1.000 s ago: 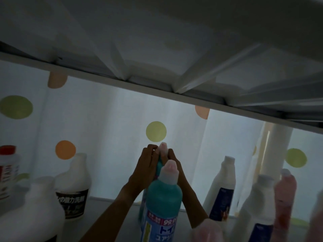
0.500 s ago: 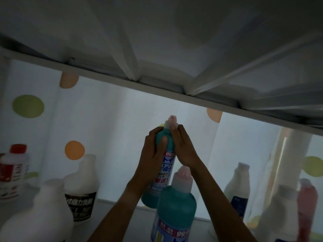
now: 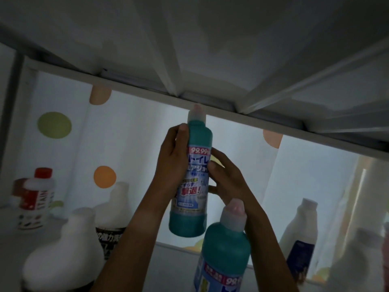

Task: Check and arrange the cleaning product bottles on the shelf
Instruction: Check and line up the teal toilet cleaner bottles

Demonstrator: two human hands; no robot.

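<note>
Teal bottle (image 3: 192,178) with the pale pink cap sits at frame centre, lifted clear of the shelf floor (image 3: 164,268), upright with a slight lean, cap up near the white crossbar (image 3: 147,89) of the shelf above. Your left hand (image 3: 172,165) grips its left side, thumb curled round the shoulder at 10 o'clock of the label. Your right hand (image 3: 227,178) holds the right side at 3 o'clock, fingertips pressed on the label edge, fingers bent round the body. Label faces you, "99.99" band readable at the top. A second teal bottle (image 3: 225,256) stands at 5 o'clock of the held one, close to camera, partly covering your right forearm. At 8 o'clock: a large white bottle (image 3: 65,256) in the foreground and a white bottle with a black label (image 3: 113,218) just behind it. At 9 o'clock, far left, a red-capped bottle (image 3: 34,199) marked "STAIN". At 4 o'clock, a white bottle with a dark blue label (image 3: 301,234) near the back. More bottles at far right, too blurred to tell. Backdrop is a white dotted curtain (image 3: 130,144). Lighting dim.
</note>
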